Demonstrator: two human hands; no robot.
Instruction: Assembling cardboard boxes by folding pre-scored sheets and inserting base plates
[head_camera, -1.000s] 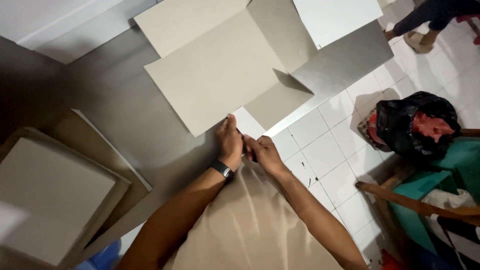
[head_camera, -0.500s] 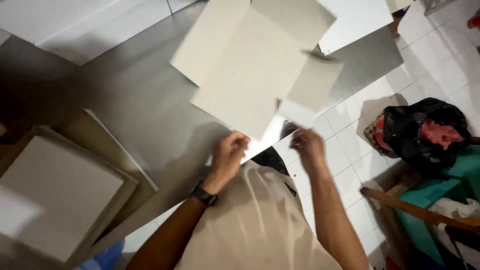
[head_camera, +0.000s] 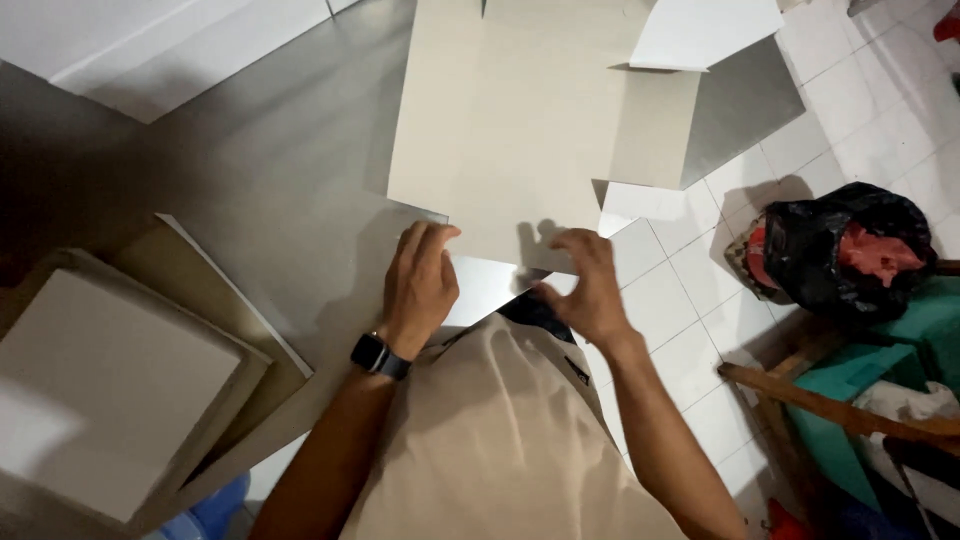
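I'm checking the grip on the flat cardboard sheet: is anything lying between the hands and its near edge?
Nothing visible does. The left hand rests right at the near edge of the cardboard sheet, and the right hand reaches the same edge, with only bare metal table around them.

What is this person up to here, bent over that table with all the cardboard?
A person leans over a grey metal table, both hands at the near edge of a flat, unfolded beige cardboard box blank. The left hand, with a black wristwatch, lies flat by the blank's edge; the right hand touches that edge with curled fingers. A stack of similar cardboard sheets sits to the left. A black plastic bag lies on the white tiled floor.
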